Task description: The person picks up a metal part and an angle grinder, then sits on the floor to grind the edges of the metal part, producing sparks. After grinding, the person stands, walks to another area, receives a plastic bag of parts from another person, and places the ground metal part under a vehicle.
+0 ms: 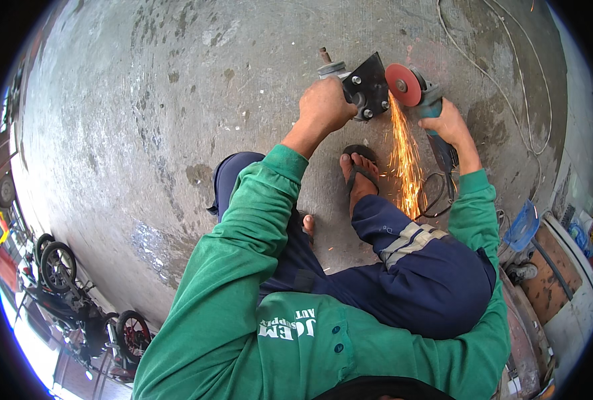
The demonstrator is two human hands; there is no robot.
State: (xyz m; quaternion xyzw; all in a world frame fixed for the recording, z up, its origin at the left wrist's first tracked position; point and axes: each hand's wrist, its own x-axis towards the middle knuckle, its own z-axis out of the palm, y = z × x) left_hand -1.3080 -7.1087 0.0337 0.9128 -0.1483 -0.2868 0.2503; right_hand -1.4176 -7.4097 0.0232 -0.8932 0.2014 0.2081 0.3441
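Observation:
My left hand (327, 107) is closed around a grey metal part with a shaft (334, 69), which has a black steel plate (370, 83) bolted to it with several bolts. In my right hand (448, 127) is a teal angle grinder (432, 107), its red disc (403, 85) meeting the plate's right edge. Orange sparks (405, 157) stream from that contact down toward me, passing just right of my sandalled foot (361, 172). My left fingers are partly hidden behind the metal part.
The grinder's black cord (436, 207) loops beside my knee. A pale cable (520, 87) lies along the concrete floor (176, 87) at the right. Motorcycles (60, 267) stand at the far left. A blue clear plastic container (523, 225) sits among clutter at the right.

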